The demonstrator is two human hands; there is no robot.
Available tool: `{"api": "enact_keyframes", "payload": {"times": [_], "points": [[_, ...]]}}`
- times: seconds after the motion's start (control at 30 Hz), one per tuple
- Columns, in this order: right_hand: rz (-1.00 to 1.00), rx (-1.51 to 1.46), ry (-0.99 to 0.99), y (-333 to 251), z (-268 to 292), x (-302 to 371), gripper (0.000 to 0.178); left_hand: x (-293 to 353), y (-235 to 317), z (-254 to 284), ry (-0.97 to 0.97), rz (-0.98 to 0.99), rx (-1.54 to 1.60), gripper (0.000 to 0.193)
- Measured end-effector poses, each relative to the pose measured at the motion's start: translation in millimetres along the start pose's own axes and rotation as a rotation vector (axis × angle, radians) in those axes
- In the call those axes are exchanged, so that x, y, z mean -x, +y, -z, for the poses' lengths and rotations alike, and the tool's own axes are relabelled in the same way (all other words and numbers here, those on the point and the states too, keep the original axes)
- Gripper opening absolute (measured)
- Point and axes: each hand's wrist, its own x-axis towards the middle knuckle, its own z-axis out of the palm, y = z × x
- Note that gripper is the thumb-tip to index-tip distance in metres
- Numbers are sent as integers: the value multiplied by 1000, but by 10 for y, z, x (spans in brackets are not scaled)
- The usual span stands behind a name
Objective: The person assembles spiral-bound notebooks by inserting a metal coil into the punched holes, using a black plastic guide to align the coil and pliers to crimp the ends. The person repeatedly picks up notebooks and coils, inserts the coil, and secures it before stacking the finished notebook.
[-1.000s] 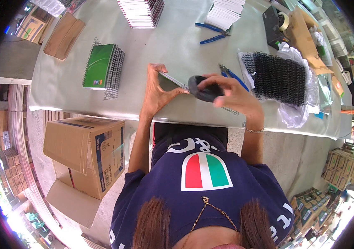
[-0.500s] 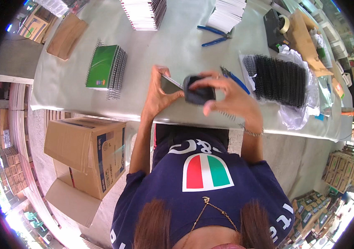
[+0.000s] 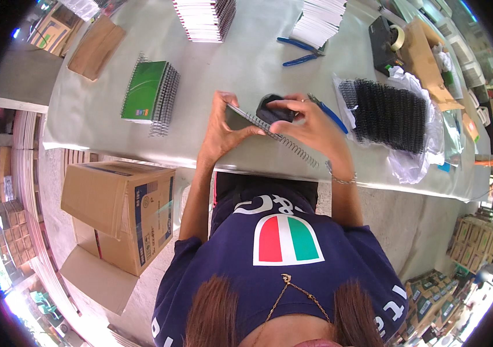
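Observation:
My left hand (image 3: 223, 130) grips a thin notebook (image 3: 245, 115) seen edge-on, its fingers on the far end and its thumb on the near side. A wire coil (image 3: 298, 151) runs along the notebook's edge and sticks out past it toward me. My right hand (image 3: 313, 124) is closed around a black rounded, hollow-looking object (image 3: 268, 110) just beyond the coil; its kind is unclear. The thumb of that hand lies near the coil. To the left, a stack of green-covered spiral notebooks (image 3: 145, 92) lies on the table (image 3: 200, 75).
Blue-handled pliers (image 3: 301, 52) lie near stacks of white-paged books (image 3: 318, 23). Another blue-handled tool (image 3: 330, 115) is right of my right hand, beside many black coils (image 3: 388, 113) on plastic. An open cardboard box (image 3: 119, 214) stands below the table at left.
The black object, in front of the notebook's edge before, has tilted and shifted behind it with my right hand. More of the coil now shows. My left hand has barely moved.

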Motion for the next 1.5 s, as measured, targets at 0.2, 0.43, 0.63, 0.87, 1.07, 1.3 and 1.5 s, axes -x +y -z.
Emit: {"api": "enact_keyframes", "payload": {"times": [0.2,0.43,0.63,0.87,1.07,1.3,1.5], "points": [[-11,-141,-26,-81,-2,2,66,4,-58,-44,24,62,123,102],[101,-269,-102,-162,-45,4,83,-1,-3,-12,-57,149,223,113],[407,199,-363,-202,-55,-111,87,15,-146,-2,-57,25,130,95],[61,-483,-255,88,165,-301,94,-8,20,-35,-70,55,121,80],[-68,-177,-224,187,136,-346,86,1,158,76,-207,237,242,39],[-23,-578,-138,311,24,-270,73,13,180,81,-178,310,364,29],[40,-70,-154,295,15,-337,76,-17,133,101,-186,287,508,21]]}}
